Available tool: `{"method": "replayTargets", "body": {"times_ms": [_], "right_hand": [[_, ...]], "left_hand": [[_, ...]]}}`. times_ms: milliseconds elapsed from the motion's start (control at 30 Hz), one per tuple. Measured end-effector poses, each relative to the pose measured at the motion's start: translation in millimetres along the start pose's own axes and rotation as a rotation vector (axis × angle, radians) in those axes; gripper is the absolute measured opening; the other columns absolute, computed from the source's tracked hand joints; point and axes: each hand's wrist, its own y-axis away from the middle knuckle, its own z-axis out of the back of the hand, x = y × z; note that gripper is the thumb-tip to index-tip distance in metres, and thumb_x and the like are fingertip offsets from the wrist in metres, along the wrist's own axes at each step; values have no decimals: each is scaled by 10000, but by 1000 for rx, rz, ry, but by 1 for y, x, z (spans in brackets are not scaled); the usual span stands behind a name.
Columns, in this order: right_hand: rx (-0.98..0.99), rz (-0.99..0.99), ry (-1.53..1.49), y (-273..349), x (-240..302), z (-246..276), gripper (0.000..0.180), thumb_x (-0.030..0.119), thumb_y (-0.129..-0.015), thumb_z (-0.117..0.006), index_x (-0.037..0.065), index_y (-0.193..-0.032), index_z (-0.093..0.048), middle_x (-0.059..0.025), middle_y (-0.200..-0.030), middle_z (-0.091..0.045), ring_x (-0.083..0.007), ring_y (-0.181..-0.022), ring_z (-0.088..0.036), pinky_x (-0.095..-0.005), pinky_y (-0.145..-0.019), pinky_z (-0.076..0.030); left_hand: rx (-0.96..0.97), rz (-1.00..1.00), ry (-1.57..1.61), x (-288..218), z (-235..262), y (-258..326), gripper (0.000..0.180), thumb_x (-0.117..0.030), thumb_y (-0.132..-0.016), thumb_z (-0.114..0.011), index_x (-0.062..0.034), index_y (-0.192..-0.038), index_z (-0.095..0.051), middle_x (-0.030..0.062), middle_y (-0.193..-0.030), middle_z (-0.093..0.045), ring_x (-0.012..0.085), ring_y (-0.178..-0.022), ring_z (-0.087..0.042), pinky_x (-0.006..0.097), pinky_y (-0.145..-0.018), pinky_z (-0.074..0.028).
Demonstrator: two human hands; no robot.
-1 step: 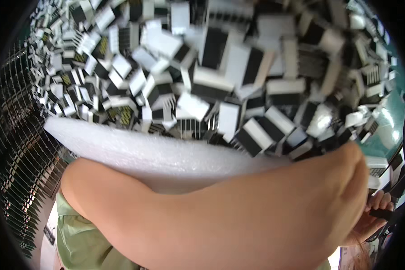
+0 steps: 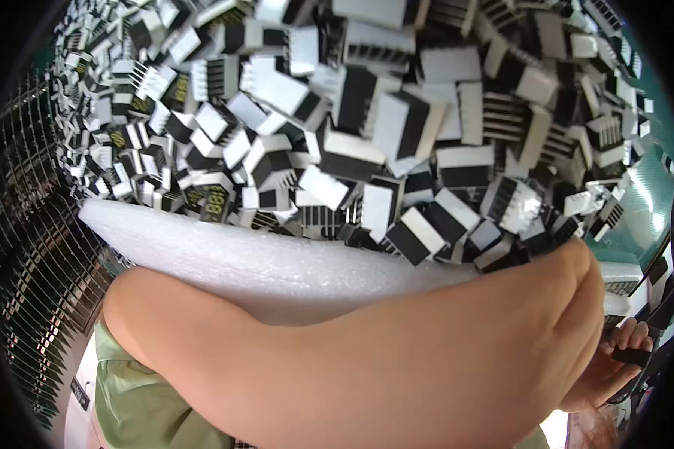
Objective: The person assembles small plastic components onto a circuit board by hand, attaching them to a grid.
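A bare arm [image 2: 337, 382] with a green sleeve [image 2: 131, 389] at lower left stretches across the lower view, bent at the left and creased at the right. Its fingers are hidden, so what that hand touches cannot be told. At the far right a small hand [image 2: 630, 337] has its fingers curled round a black object [image 2: 630, 356] of unclear kind; I cannot tell whether it is mine or another person's. Beyond the arm lies a heap of black and white digit display modules [image 2: 416, 236] with metal pins. The arm's upper edge is close to a white foam strip [image 2: 277, 258].
Along the left stand rows of dark, pinned parts [image 2: 34, 299]. A teal surface [image 2: 640, 202] shows behind the heap at the right, with a white block [image 2: 621, 277] at its near edge. The heap spreads to the upper edge of the view.
The heap has become sharper and appears slightly lower and shifted in the view. The arm and the small hand at the right show hardly any movement.
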Motion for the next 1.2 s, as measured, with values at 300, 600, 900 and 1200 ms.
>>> {"method": "replayTargets", "body": {"times_ms": [300,600,900,1200], "right_hand": [[229,80,-61,28,5,20,261,151,-876,-505,-64,-1023,-515,-92,-899,-514,-143,-774,-454,-260,-687,-358],[230,21,-344,-1,-29,18,161,102,-862,-575,8,-991,-598,-48,-851,-603,-112,-742,-566,-214,-637,-449],[490,-9,-256,10,15,13,210,208,-817,-641,26,-915,-607,-22,-779,-590,-111,-717,-572,-229,-646,-440],[349,8,-156,65,10,80,261,241,-833,-615,50,-1011,-615,-15,-846,-622,-101,-782,-589,-227,-675,-439]], "left_hand": [[-349,-100,-184,-56,-25,-15,202,-161,-697,-566,8,-799,-614,78,-822,-584,196,-771,-532,278,-734,-411],[-316,9,-552,-264,56,16,445,-252,-743,-508,79,-1032,-582,194,-977,-595,366,-928,-524,589,-871,-335],[-390,-122,-237,-400,73,171,166,-212,-716,-589,-59,-695,-651,81,-781,-611,193,-815,-571,363,-880,-411],[-679,-448,-648,-382,27,229,218,-214,-641,-570,-77,-809,-587,10,-767,-547,160,-762,-496,307,-778,-395]]}}
